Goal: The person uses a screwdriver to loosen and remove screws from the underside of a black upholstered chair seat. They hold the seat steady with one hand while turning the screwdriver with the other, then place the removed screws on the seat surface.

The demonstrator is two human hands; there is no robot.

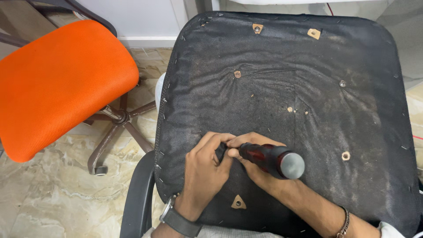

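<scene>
An upturned black fabric-covered chair seat (308,88), dusty and stapled round its edge, fills most of the view from above; small bolt holes (346,155) with torn fabric dot its surface. Near the seat's lower middle, the right hand (257,169) is clenched round a dark red translucent screwdriver handle with a grey rounded end cap (271,159); the tool's tip, hidden by fingers, points toward the seat's left side. Just left of it, touching, the left hand (205,169) pinches at the tool's front end, fingers curled against the fabric; what it grasps cannot be told. A black wristwatch (178,220) sits on the left wrist; a chain bracelet (345,224) on the right. Left of the seat stands an orange mesh office chair (57,83) on a marble-patterned tile floor (53,198).
</scene>
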